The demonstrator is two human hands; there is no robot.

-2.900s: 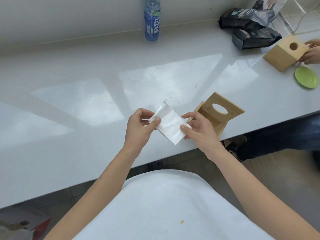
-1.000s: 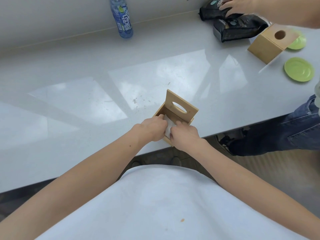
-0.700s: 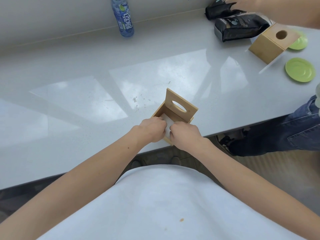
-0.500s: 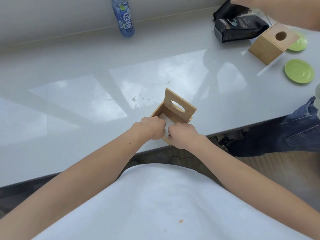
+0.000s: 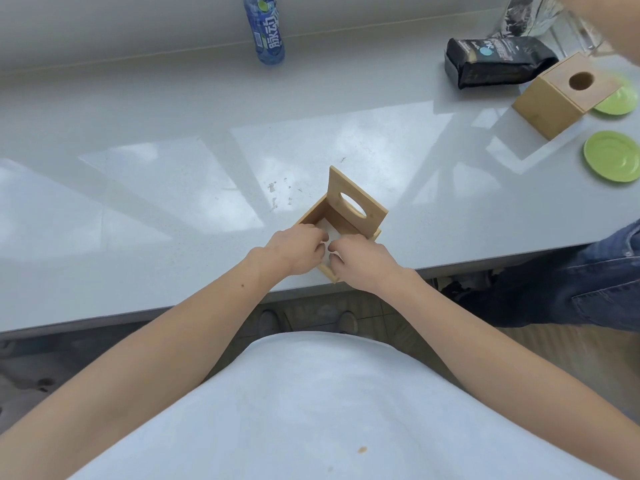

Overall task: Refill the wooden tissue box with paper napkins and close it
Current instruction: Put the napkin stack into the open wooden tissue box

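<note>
The counter (image 5: pixel 173 174) is a pale, glossy, smooth slab that mirrors bright window light, with a few dark specks near the box (image 5: pixel 313 216). That box is light, unpainted wood with a matt, smooth face; its raised lid (image 5: pixel 356 202) is the same wood, cut with a clean oval hole. Inside lies white paper (image 5: pixel 331 233), soft and matt. A second box (image 5: pixel 562 98) shows the same pale wood. The bottle (image 5: pixel 265 29) is clear blue plastic with a shiny printed label. The bag (image 5: pixel 498 62) is black and slightly glossy, perhaps foil. The plates (image 5: pixel 611 155) are green and smooth, probably plastic. The shirt (image 5: pixel 329 410) is white matt cloth.
</note>
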